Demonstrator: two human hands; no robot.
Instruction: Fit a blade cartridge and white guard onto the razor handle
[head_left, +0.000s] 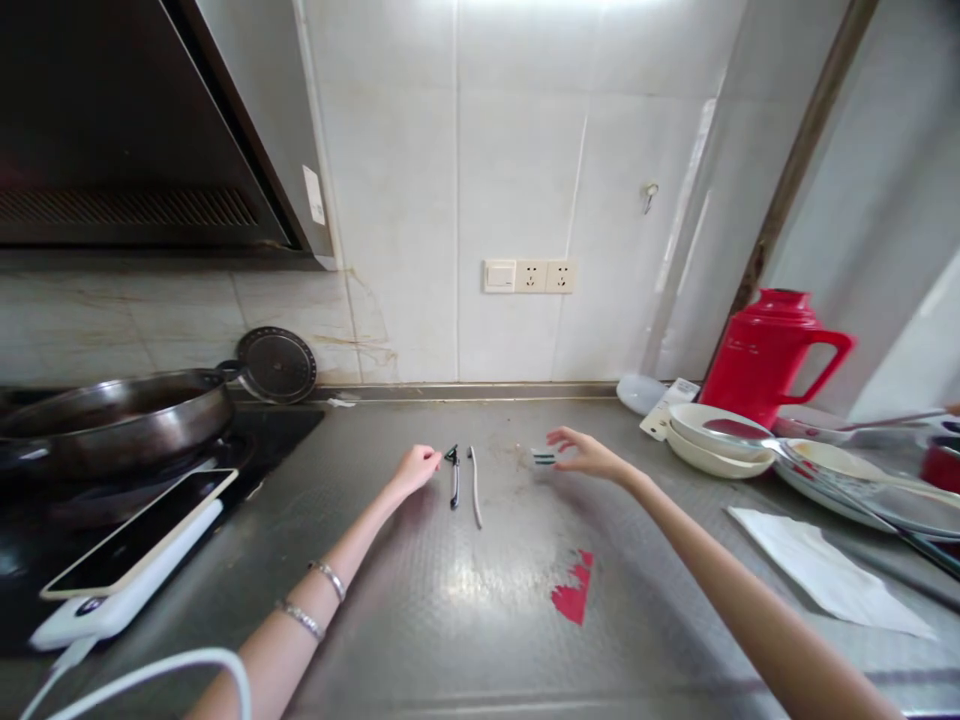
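Note:
On the steel counter, a razor (454, 482) with a dark green head and a slim handle lies with its head away from me. My left hand (417, 468) rests just left of that head, fingers curled together; a gap or a touch there is hard to tell. Right beside the razor lies a thin, slightly bent white stick (475, 490), its kind unclear. Farther right, my right hand (589, 456) hovers with thumb and fingers apart. Near its fingertips are small green-and-white pieces (543, 458), too small to name. Closer to me is a torn red scrap (574, 588).
At left, a pan (120, 415) stands on the black stove, with a phone (142, 530) on a white power bank (127, 580) and its cable. At right are a red thermos (765, 355), bowls (720, 460), plates and a white napkin (821, 565). A tiled wall closes the back.

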